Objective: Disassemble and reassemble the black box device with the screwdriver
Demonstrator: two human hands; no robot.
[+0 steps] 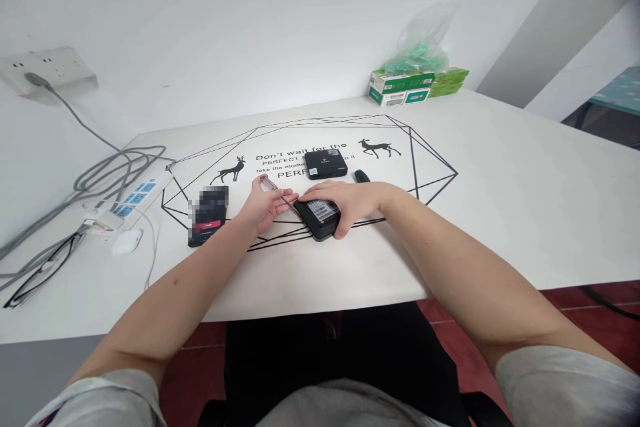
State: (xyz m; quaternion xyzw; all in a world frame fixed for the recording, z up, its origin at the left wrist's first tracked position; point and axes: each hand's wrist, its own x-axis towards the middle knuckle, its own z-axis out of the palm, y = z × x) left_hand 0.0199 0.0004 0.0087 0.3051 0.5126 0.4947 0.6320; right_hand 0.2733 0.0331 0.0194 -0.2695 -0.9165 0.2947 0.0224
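Note:
My left hand (270, 208) is closed around a screwdriver with a clear handle (269, 183). Its thin metal shaft slants down to the left edge of a small black set-top box (320, 217); whether the tip is inside a gap cannot be made out. Over the top and right side of that box, my right hand (350, 203) grips it, fingers across the top and thumb at the near right. A white printed label shows on its upper face. Just behind lies a second black box (326, 164), flat on the table. A dark green handle (361, 176) pokes out beyond my right hand, the rest hidden.
On the left are a phone (209, 215), a white earphone case (127, 242), a power strip (139, 195) with grey cables, and glasses (45, 270). Green and white boxes (403, 88) under a plastic bag (423, 40) stand against the wall. The white table's (525, 213) front edge is near my body.

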